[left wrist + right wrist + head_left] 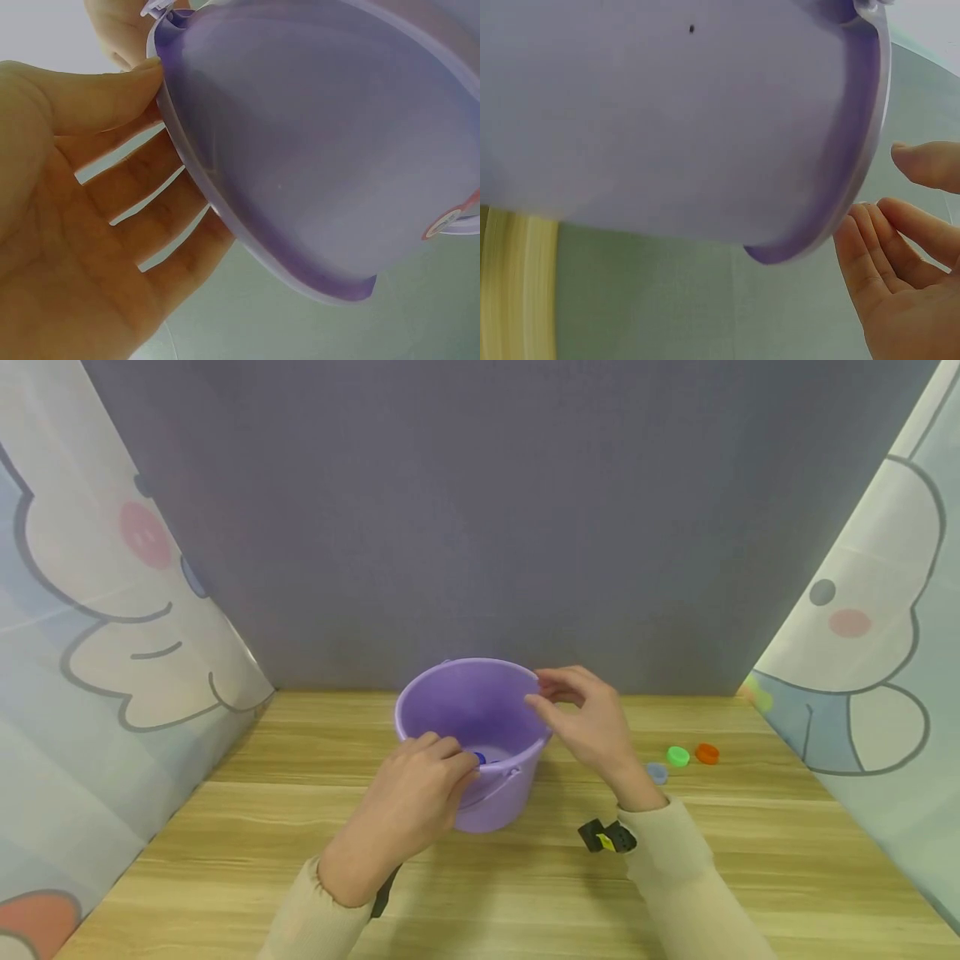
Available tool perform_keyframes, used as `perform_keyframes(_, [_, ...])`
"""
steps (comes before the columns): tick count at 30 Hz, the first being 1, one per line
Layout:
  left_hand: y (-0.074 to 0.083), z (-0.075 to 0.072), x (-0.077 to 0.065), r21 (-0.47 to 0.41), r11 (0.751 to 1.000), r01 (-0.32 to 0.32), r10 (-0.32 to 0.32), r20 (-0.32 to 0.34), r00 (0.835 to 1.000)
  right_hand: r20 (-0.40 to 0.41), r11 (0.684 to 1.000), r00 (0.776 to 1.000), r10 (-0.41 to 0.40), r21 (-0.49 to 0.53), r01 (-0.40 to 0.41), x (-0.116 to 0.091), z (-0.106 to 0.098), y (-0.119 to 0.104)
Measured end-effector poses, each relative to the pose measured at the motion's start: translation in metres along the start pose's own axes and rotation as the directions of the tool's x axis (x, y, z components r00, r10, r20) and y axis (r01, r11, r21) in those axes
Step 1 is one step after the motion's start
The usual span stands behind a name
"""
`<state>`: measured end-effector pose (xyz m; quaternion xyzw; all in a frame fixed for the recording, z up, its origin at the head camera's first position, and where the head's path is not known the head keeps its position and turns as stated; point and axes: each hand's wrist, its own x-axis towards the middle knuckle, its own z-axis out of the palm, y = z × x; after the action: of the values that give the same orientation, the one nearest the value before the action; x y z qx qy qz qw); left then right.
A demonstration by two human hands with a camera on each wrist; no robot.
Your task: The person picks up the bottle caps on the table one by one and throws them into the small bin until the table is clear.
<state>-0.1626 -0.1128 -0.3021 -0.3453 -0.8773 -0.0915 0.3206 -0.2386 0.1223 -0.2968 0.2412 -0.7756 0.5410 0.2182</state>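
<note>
A light purple bucket (491, 802) stands upright on the wooden table, its thin handle hanging down against the front wall. My left hand (420, 785) grips the near-left rim; in the left wrist view the thumb presses the outside while the other fingers reach over the edge. At the right rim is my right hand (592, 722), thumb and fingers spread apart. Its fingertips are at the rim in the right wrist view, and whether they touch it is unclear. Something small and dark blue (480, 758) shows inside the bucket, partly hidden by the left hand and the rim.
Right of the bucket lie a green bottle cap (678, 756), an orange bottle cap (707, 753) and a pale blue bottle cap (657, 773). A dark grey panel (480, 527) rises behind the table (300, 793). Cartoon-printed curtains flank both sides.
</note>
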Motion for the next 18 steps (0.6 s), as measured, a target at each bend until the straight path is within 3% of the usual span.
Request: perform_keyframes(18, [0.000,0.000,0.000,0.003,1.000,0.007,-0.007,0.006,1.000,-0.031,0.995,0.999,-0.018,-0.100,0.015,-0.002,-0.025,0.018])
